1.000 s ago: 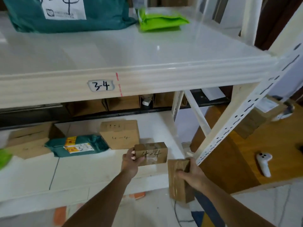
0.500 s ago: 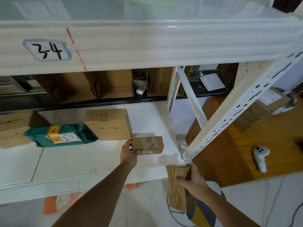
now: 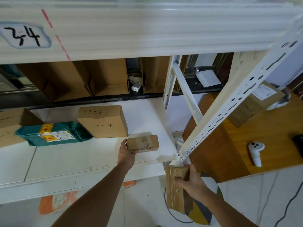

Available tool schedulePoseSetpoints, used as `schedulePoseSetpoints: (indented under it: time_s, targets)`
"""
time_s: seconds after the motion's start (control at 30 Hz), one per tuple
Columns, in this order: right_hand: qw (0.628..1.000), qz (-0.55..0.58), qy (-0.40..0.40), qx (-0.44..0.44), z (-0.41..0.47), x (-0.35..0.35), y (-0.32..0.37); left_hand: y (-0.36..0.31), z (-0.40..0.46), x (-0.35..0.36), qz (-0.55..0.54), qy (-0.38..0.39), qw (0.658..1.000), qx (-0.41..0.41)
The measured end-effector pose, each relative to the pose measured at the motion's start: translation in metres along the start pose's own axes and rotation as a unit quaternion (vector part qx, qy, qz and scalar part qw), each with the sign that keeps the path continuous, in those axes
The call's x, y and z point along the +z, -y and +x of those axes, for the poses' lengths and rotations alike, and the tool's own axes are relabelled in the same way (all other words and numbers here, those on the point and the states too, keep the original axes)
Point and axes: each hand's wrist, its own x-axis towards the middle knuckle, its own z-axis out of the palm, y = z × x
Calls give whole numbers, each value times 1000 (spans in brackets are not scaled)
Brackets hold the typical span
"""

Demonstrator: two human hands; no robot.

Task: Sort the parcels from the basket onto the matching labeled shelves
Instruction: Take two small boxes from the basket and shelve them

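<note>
Nearest the camera, below the shelf's front lip, the right hand [image 3: 191, 182] curls round the top of a tall taped box [image 3: 176, 190], held upright over the tiled floor [image 3: 246, 202]. Its upper edge sits just under the shelf corner, close to the foot of the perforated post [image 3: 232, 108]. An orange parcel [image 3: 55, 202] lies on the floor under the shelf, left of the arms.

Above that, the left hand [image 3: 127, 153] grips the left end of a small box [image 3: 142, 143], thumb and fingers wrapped on it; "4-4" is written on its near face. The box is at the lower shelf [image 3: 65, 161], near the front right corner, with a strip of bare board between it and the right edge. Whether it rests on the board or is just above it, I cannot tell.

Just behind it stands a bigger box [image 3: 102, 122] marked "4-4", a narrow gap between the two. Left of that lies a green bag [image 3: 54, 133] with labels, touching or nearly touching the bigger box, and a flat carton [image 3: 9, 125] runs off the left edge. Wide bare board lies in front of the bag.

Overhead, the upper shelf beam [image 3: 147, 33] carries a "3-4" label [image 3: 24, 36] and a red dashed line. Far back, brown cartons [image 3: 106, 79] stand behind the shelf. Right of the post, a counter [image 3: 270, 145] holds a white controller [image 3: 255, 153] and a labelled box [image 3: 255, 102].
</note>
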Motion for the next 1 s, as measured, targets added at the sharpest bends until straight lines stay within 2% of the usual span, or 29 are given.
schedulePoseSetpoints:
  time_s: [0.13,0.2,0.27,0.33,0.4,0.5,0.73,0.87,1.0]
  targets:
    - [1000,-11,-3,0,-7,3,-1,-6,-16,-8,-14,-23,998,-55]
    - [1000,-12,-1,-1,-13,3,3,-4,-34,-11,101,-61,993,-7]
    - [1000,-1,-3,1,-17,3,7,3,-53,-9,270,-81,951,130]
    - [1000,6,-3,-4,-23,1,15,5,-61,-6,369,-64,894,245]
    - [1000,17,-1,-5,-24,-2,18,-1,-58,-2,420,-40,855,302]
    - [1000,16,-5,-6,-26,-3,19,-16,-50,4,478,-34,811,335]
    - [1000,16,-17,20,-19,-1,-9,-30,-27,4,510,-17,779,365]
    - [998,24,-28,44,-14,2,-21,-30,-14,7,497,-6,775,389]
    - [996,34,-36,75,-7,4,-32,-39,-4,13,517,5,768,378]
